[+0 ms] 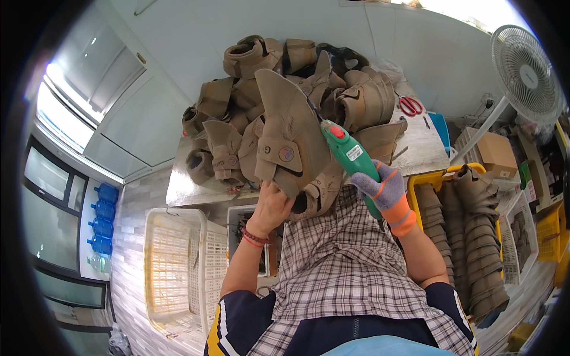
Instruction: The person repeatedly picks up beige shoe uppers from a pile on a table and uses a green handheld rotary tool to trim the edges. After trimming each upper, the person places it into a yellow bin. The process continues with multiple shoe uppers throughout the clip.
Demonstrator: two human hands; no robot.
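Note:
My bare left hand (265, 207), with beaded bands at its wrist, is closed on the lower edge of a brown padded boot (297, 139). The boot stands upright before me, with a tall curved flap and a strap bearing a round badge. In a grey and orange glove, my right hand (386, 193) is wrapped round a green handheld power tool (350, 153) with a red button. Its tip points up and left beside the boot's right edge; I cannot tell whether they touch. Another brown boot (323, 193) lies just under the held one.
Many similar boots (252, 56) are heaped on the worn white table (184, 187). Red-handled scissors (409, 105) lie at its right. A white basket (205, 261) stands at lower left. Stacked brown pieces (475, 231) fill a yellow crate (415, 184) at right, near a standing fan (527, 74).

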